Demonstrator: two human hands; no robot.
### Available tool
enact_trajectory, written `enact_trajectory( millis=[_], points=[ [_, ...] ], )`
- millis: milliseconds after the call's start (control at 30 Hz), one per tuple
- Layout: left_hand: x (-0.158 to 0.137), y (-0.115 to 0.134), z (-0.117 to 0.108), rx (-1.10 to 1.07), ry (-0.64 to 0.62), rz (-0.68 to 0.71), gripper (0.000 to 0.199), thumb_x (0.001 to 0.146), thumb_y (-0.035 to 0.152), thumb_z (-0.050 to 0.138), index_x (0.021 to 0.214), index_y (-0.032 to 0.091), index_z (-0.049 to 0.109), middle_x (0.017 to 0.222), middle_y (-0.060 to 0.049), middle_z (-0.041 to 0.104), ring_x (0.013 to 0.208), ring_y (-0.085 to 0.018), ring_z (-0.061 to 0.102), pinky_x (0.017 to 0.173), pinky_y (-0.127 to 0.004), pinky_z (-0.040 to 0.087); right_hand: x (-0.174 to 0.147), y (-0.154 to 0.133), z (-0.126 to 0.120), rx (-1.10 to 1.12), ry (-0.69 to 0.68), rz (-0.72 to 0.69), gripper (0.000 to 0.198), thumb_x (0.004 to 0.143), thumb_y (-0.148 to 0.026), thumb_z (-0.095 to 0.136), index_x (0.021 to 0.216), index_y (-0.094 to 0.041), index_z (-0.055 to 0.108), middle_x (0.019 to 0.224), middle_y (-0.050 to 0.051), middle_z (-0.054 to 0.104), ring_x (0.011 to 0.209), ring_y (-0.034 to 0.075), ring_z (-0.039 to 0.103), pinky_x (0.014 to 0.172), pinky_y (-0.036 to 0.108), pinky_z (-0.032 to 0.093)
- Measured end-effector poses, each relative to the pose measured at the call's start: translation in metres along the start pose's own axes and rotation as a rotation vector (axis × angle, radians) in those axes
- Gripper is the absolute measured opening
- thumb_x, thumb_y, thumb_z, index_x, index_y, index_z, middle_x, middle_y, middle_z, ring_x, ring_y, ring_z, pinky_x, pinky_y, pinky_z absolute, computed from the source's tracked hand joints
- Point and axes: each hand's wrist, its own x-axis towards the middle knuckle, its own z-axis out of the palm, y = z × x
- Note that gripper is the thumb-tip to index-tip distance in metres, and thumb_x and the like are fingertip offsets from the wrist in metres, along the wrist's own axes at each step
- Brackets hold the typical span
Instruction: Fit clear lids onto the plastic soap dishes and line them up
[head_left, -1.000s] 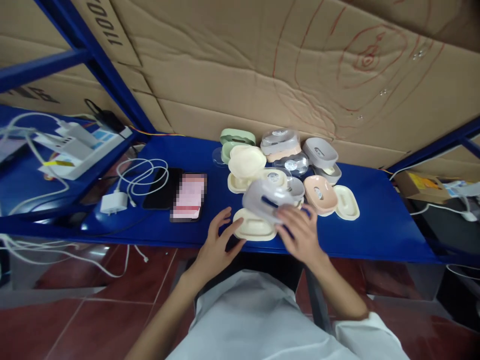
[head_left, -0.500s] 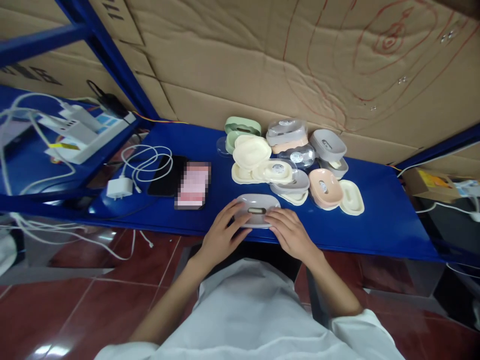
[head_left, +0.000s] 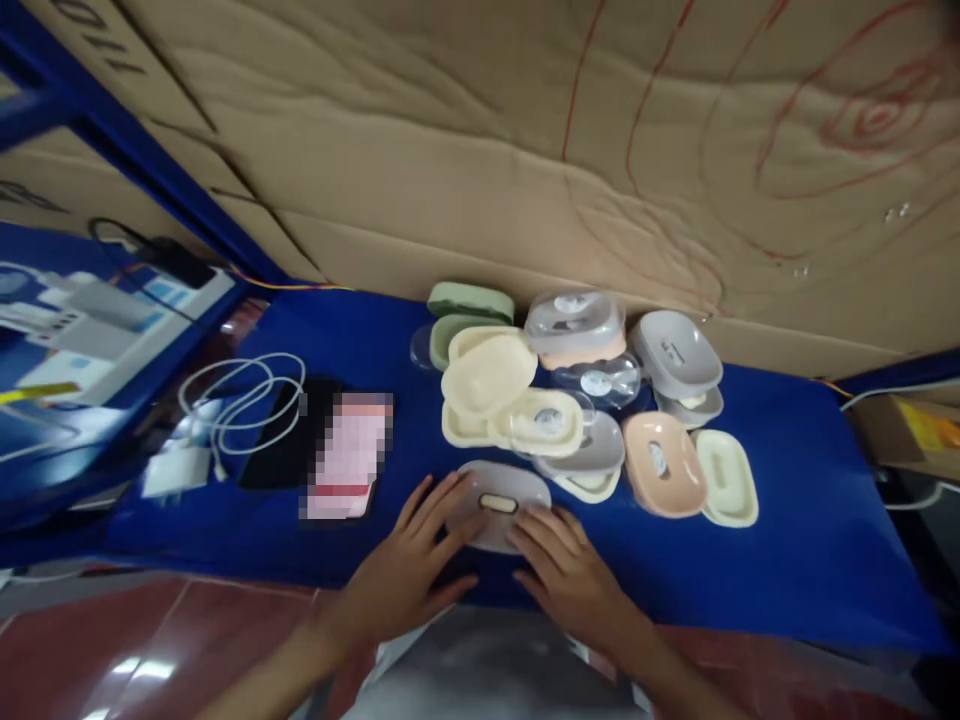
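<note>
A grey soap dish [head_left: 510, 482] with an oblong slot in its middle lies on the blue table close to its front edge. My left hand [head_left: 420, 550] rests on its left side, fingers stretched out and thumb apart. From the other side my right hand [head_left: 566, 560] lies with spread fingers on the dish's right part. Neither hand is wrapped round it. Just behind are cream soap dish pieces [head_left: 491, 375], another grey dish [head_left: 592, 445] and a peach dish [head_left: 664, 465]. The front rim is partly covered by my fingers.
Green dishes [head_left: 469, 300], clear lids [head_left: 600, 380] and a stacked grey dish [head_left: 679, 350] stand by the cardboard wall [head_left: 450, 150]. A cream tray [head_left: 726, 478] lies right. Leftward are a phone [head_left: 349, 455], a white charger [head_left: 176, 470] with looped cable, and a power strip [head_left: 142, 340].
The view has tilted and shifted, so the table sits lower in the picture. My thumbs now stand farther from the grey soap dish; the fingers stay on it.
</note>
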Motion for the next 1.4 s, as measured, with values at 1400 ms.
enact_trajectory(
  millis=[1400],
  points=[
    [0.007,0.004,-0.008,-0.201,0.119,-0.208,0.047,0.106,0.030,0.067,0.152,0.033,0.058,0.170,-0.012,0.044,0.159,-0.036,0.044,0.131,-0.072,0.034,0.028,0.048,-0.062,-0.070,0.223,0.098,0.061,0.105,-0.026,0.065,0.164,-0.029,0.049,0.160,0.013,0.060,0.154,0.035,0.052,0.126,0.060,0.045]
  ],
)
